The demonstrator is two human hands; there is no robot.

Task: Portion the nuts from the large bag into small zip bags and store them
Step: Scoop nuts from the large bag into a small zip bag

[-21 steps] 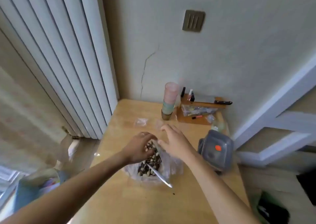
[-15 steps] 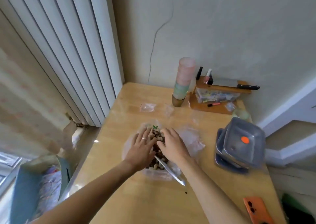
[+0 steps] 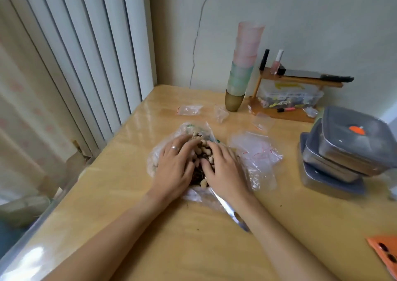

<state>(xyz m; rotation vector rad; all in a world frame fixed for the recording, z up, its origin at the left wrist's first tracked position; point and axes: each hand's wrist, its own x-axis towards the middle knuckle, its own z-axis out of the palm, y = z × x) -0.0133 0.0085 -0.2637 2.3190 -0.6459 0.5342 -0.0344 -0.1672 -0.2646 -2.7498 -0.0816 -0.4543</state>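
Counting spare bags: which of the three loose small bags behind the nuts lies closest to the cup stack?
The crumpled middle bag, just left of the cup stack's brown base; the flat bag lies further left, the third bag further right.

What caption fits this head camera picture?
Left hand and right hand rest on nuts in the big bag, zip bags nearby.

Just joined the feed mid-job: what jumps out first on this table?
The left hand and right hand rest side by side on the nuts in the large bag, mid-table. A tall stack of pink and green cups stands by the wall behind; stacked grey containers sit at the right edge.
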